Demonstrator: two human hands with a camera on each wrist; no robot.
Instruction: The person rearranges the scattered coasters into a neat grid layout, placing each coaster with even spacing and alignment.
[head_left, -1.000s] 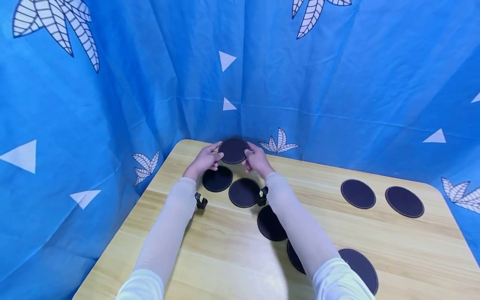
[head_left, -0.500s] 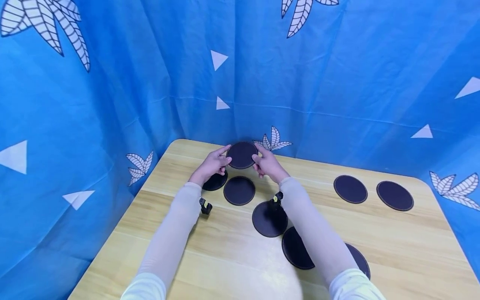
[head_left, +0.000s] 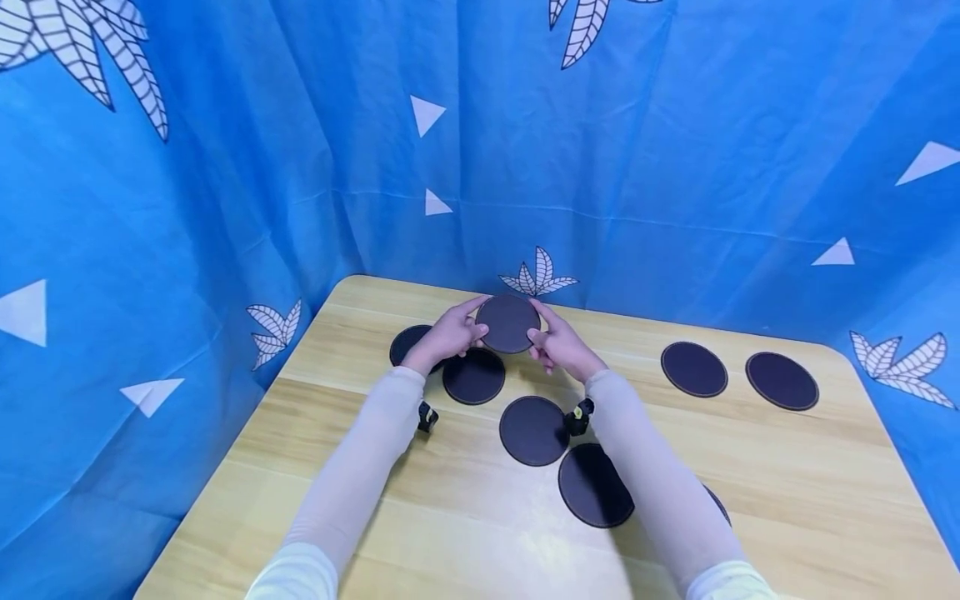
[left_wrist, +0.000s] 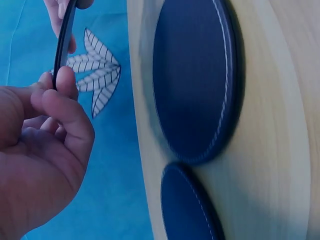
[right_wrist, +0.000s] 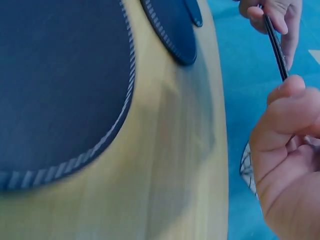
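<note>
A round dark coaster (head_left: 508, 323) with a stitched rim is held up between both hands, clear of the table's back part. The left hand (head_left: 452, 332) pinches its left edge between thumb and fingers, while the right hand (head_left: 561, 342) pinches the opposite edge. Seen edge-on in the left wrist view, the held coaster (left_wrist: 64, 40) is thin. Below the hands, a second coaster (head_left: 473, 377) lies flat on the table, and another coaster (head_left: 405, 343) is partly hidden by the left hand.
On the wooden table (head_left: 360, 517), a coaster (head_left: 525, 435) and another coaster (head_left: 588, 487) continue a slanting row; one coaster (head_left: 717, 503) is mostly behind the right sleeve. Two coasters, the nearer (head_left: 693, 369) and the farther (head_left: 782, 381), lie at right. A blue curtain (head_left: 675, 150) hangs behind.
Both hands have carried the held coaster rightward and slightly closer, from above the leftmost coasters of the row. The head view has shifted a little too.
</note>
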